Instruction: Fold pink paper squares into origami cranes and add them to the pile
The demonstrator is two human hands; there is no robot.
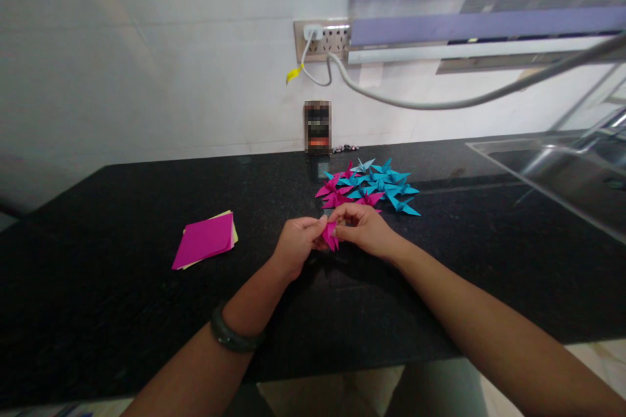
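Between my two hands is a small piece of folded pink origami paper (pixel 330 237), pointed at its lower end. My left hand (pixel 296 242) pinches it from the left, thumb on top. From the right, my right hand (pixel 364 229) grips the same paper between thumb and fingers, which hide part of it. Just beyond my hands lies a group of folded paper cranes (pixel 380 185), several blue and several pink, with a pale blue one at the back. Off to the left rests a stack of square origami paper (pixel 207 238), magenta on top with yellow edges showing beneath.
The black countertop (pixel 122 313) carries everything. A phone-like upright object (pixel 317 127), its front blurred out, leans against the wall beside a beaded string (pixel 346 148). A sink (pixel 552 169) is at the right. A cable (pixel 430 105) runs from the wall socket (pixel 323 40).
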